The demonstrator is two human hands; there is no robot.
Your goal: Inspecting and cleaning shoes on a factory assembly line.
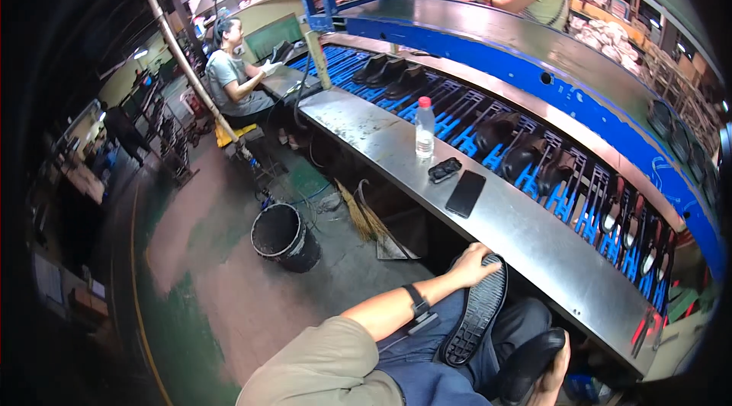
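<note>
My left hand (473, 266) is closed on the toe end of a black shoe sole (477, 311), with the thumb over its edge. The sole's ribbed tread faces up, and its heel end points down over my lap. At the lower right my right hand (557, 375) wraps round a dark shoe (530, 364), whose smooth rounded end shows. Its fingers are partly hidden behind the shoe. The sole and the shoe are held apart, both just below the near edge of the metal bench (534, 250).
On the bench are a water bottle (425, 131), a black phone (466, 193), a small black case (444, 170) and red-handled pliers (646, 330). Behind runs a blue-slatted conveyor (488, 154) carrying dark shoes. A black bucket (286, 237) and broom (354, 211) stand left. Co-workers (232, 74) sit beyond.
</note>
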